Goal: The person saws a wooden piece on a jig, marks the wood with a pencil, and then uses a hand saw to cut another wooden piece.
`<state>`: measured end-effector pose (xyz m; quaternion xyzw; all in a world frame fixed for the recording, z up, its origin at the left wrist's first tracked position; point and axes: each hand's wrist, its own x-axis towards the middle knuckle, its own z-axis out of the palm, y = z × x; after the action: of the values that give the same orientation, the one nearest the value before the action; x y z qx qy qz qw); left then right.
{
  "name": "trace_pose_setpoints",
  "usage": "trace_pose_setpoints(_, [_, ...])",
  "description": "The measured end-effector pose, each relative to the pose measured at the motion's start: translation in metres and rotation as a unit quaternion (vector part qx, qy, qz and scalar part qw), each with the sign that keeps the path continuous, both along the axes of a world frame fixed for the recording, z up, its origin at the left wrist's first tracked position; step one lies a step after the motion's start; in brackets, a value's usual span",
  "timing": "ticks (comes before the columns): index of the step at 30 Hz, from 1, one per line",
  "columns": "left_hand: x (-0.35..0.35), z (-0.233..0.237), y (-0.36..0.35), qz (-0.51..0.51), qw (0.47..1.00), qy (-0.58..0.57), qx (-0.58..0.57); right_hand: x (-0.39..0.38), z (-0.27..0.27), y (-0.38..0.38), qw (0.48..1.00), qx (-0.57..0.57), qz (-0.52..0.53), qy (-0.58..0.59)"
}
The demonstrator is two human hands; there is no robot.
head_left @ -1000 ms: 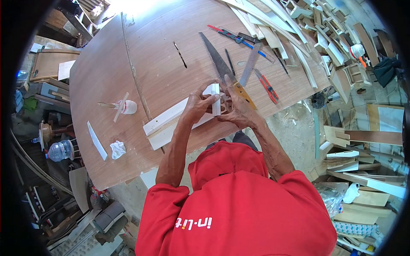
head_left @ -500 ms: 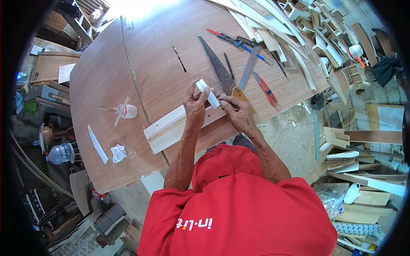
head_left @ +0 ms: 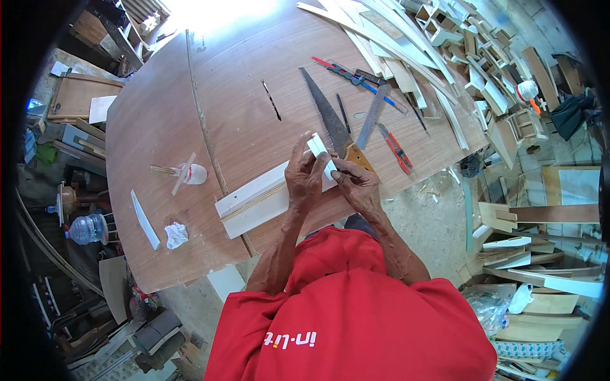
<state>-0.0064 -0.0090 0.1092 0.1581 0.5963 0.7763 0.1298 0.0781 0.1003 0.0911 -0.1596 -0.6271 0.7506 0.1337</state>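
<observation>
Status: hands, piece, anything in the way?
Left hand and right hand both grip small white block, over long white board. Handsaw lies close beside.

White small block [head_left: 318,150]; white long board [head_left: 251,202] with a tan stripe; brown wood-grain tabletop [head_left: 159,127]; red shirt [head_left: 356,305] with white lettering; red-and-black cutter [head_left: 396,143]; white rag [head_left: 176,233].

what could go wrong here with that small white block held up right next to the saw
The small white block is only pinched between the left hand and right hand above the white board, so it may slip and drop onto it. The hand saw lies on the table right beside the right hand; a knuckle could catch its teeth.
</observation>
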Motion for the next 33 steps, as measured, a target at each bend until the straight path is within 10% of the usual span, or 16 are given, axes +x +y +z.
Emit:
trace_pose_setpoints(29, [0.001, -0.020, 0.003, 0.011, 0.999, -0.038, -0.019, -0.002, 0.003, -0.003, 0.998, -0.024, -0.030, -0.047])
trace_pose_setpoints(33, [0.002, -0.027, 0.004, 0.051, 0.995, -0.086, -0.030, -0.003, 0.013, -0.003, 0.979, 0.201, -0.018, -0.008])
